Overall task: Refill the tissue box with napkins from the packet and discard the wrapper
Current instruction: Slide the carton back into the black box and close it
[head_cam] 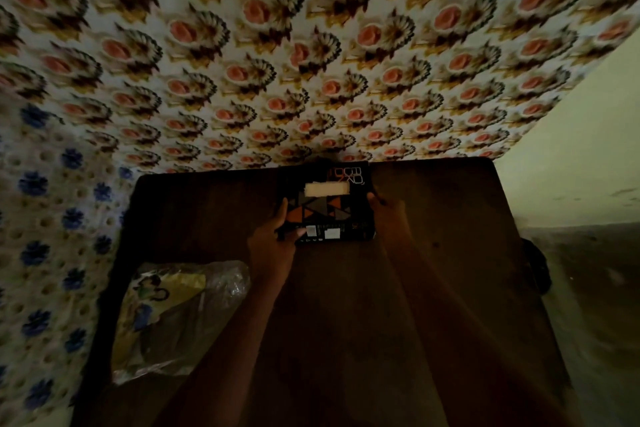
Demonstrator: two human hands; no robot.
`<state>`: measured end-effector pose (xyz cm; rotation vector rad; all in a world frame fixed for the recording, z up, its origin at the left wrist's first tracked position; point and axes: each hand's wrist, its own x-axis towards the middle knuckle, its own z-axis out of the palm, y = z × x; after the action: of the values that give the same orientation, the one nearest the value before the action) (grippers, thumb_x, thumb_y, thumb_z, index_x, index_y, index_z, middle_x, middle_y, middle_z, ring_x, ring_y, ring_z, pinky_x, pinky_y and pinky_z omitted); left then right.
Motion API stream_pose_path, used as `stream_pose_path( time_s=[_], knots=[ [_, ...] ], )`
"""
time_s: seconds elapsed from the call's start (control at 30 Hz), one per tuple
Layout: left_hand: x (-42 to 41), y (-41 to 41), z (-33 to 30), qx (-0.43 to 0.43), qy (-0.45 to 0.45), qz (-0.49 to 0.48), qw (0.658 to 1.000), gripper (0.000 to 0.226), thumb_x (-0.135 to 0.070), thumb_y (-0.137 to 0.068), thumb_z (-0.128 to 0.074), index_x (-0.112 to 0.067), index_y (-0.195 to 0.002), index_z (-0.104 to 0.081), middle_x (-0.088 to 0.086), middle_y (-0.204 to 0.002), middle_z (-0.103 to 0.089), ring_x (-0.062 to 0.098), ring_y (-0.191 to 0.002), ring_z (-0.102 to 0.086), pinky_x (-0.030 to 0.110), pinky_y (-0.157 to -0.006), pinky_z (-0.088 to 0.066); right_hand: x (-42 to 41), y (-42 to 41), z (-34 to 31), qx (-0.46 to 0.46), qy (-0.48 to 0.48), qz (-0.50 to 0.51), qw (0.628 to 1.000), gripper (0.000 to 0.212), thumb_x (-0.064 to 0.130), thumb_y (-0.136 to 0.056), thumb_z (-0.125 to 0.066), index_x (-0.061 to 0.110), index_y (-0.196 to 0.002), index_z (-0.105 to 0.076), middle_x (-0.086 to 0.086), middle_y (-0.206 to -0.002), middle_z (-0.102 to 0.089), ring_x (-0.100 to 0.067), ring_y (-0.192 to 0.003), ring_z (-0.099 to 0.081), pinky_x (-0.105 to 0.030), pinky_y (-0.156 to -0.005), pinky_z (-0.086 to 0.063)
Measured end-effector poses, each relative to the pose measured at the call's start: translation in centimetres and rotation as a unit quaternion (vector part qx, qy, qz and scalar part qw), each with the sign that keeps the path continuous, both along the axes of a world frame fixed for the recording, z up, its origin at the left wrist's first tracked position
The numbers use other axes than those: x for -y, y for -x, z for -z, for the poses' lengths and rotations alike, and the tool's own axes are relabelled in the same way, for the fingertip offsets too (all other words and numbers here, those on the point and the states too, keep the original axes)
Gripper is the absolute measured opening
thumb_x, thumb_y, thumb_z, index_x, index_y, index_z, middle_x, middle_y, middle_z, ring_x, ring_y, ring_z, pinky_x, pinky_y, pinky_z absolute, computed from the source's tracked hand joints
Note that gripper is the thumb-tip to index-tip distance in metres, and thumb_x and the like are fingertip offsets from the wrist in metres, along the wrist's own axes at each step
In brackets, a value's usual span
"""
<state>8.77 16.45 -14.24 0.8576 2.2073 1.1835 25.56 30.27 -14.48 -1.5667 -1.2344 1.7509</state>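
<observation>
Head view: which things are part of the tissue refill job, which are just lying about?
Part of the job:
- tissue box, held at its sides by left hand and right hand
- plastic wrapper, on the table, left of the arms

Lying about:
- dark object past the table's right edge, unclear

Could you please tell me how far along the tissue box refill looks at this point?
It looks mostly done: white napkins show through the slot on top of the tissue box, and the plastic wrapper looks emptied, lying crumpled near the table's left edge. In hand: the left hand and right hand hold the box by its sides. Left: discarding the wrapper.
</observation>
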Motion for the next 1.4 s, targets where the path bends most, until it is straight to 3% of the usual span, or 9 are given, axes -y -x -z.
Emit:
stream_pose_path(
  time_s=[0.07, 0.17, 0.67, 0.93, 1.1, 1.2, 1.3, 1.33, 1.4],
  knots=[
    [-0.9, 0.7, 0.5, 0.004, -0.01, 0.001, 1.0, 0.066, -0.015, -0.081, -0.081, -0.024, -0.141, -0.054, 0.01, -0.144, -0.058, 0.022, -0.133, -0.056, 0.034, -0.106, -0.051, -0.8, 0.8, 0.2, 0.015, -0.013, 0.001, 1.0, 0.031, 0.034, -0.101, -0.053, 0.024, -0.128, -0.065, -0.011, -0.11, -0.074, -0.032, -0.102, -0.072, -0.053, -0.088, -0.059],
    [-2.2, 1.8, 1.2, 0.003, -0.006, 0.001, 1.0, 0.065, -0.013, -0.081, -0.081, -0.022, -0.14, -0.055, 0.011, -0.145, -0.056, 0.021, -0.134, -0.055, 0.024, -0.104, -0.048, -2.0, 1.7, 1.1, 0.015, -0.04, -0.01, 0.999, 0.031, 0.026, -0.103, -0.05, 0.021, -0.131, -0.064, -0.008, -0.115, -0.074, -0.023, -0.103, -0.072, -0.046, -0.09, -0.059],
    [-3.7, 2.8, 3.1, -0.032, -0.028, -0.003, 0.999, 0.063, -0.018, -0.082, -0.081, -0.018, -0.14, -0.056, 0.011, -0.147, -0.055, 0.025, -0.133, -0.057, 0.047, -0.1, -0.057, -3.8, 2.4, 2.1, 0.062, -0.083, -0.045, 0.994, 0.036, 0.028, -0.102, -0.053, 0.019, -0.137, -0.059, -0.007, -0.119, -0.071, -0.023, -0.107, -0.07, -0.036, -0.085, -0.06],
    [1.6, -0.8, 0.5, 0.005, -0.081, -0.062, 0.995, 0.044, -0.029, -0.09, -0.073, -0.032, -0.131, -0.057, -0.009, -0.138, -0.057, 0.011, -0.128, -0.057, 0.042, -0.105, -0.053, 3.6, 0.3, -0.9, 0.125, -0.08, 0.072, 0.986, 0.027, 0.033, -0.104, -0.048, 0.024, -0.126, -0.061, 0.013, -0.085, -0.061, -0.003, -0.067, -0.058, -0.019, -0.058, -0.05],
    [7.1, -2.9, -0.1, 0.037, -0.098, -0.099, 0.99, 0.03, -0.018, -0.095, -0.067, -0.039, -0.116, -0.061, -0.005, -0.128, -0.064, 0.008, -0.121, -0.061, 0.046, -0.105, -0.052, 9.8, 0.2, -1.1, 0.085, -0.064, 0.039, 0.994, 0.022, 0.021, -0.101, -0.055, 0.023, -0.121, -0.064, 0.004, -0.1, -0.07, -0.009, -0.076, -0.065, -0.015, -0.054, -0.047],
    [10.5, -2.8, -0.1, 0.023, -0.066, -0.109, 0.992, 0.024, -0.034, -0.095, -0.063, -0.038, -0.119, -0.062, -0.011, -0.128, -0.063, 0.008, -0.119, -0.062, 0.049, -0.097, -0.057, 12.4, 1.3, -1.1, 0.066, -0.029, 0.005, 0.997, 0.02, 0.021, -0.098, -0.059, 0.025, -0.117, -0.066, 0.007, -0.103, -0.07, -0.01, -0.085, -0.069, -0.017, -0.061, -0.053],
    [13.4, -1.9, 0.2, -0.01, -0.061, -0.133, 0.989, 0.03, -0.026, -0.098, -0.063, -0.017, -0.126, -0.063, -0.004, -0.123, -0.064, -0.008, -0.103, -0.063, 0.016, -0.087, -0.056, 14.8, 2.8, -0.6, 0.087, -0.023, -0.055, 0.994, 0.012, 0.027, -0.097, -0.061, 0.025, -0.104, -0.07, 0.002, -0.092, -0.073, -0.012, -0.077, -0.069, -0.023, -0.061, -0.054],
    [14.4, -1.1, 0.5, -0.04, -0.049, -0.139, 0.988, 0.03, -0.028, -0.098, -0.061, -0.017, -0.126, -0.063, 0.002, -0.123, -0.065, -0.007, -0.102, -0.062, 0.011, -0.09, -0.051, 15.6, 3.5, -0.4, 0.082, -0.025, -0.077, 0.993, 0.01, 0.026, -0.097, -0.061, 0.028, -0.102, -0.07, 0.002, -0.091, -0.073, -0.01, -0.076, -0.068, -0.023, -0.062, -0.054],
    [16.7, 1.0, 1.8, -0.095, 0.018, -0.099, 0.99, 0.038, -0.049, -0.099, -0.051, -0.03, -0.13, -0.06, 0.014, -0.126, -0.065, 0.017, -0.112, -0.063, 0.031, -0.102, -0.052, 16.9, 4.8, -0.1, 0.083, -0.024, -0.114, 0.99, 0.016, 0.021, -0.095, -0.064, 0.026, -0.11, -0.07, 0.004, -0.098, -0.073, -0.005, -0.078, -0.067, -0.017, -0.063, -0.052]
  ],
)
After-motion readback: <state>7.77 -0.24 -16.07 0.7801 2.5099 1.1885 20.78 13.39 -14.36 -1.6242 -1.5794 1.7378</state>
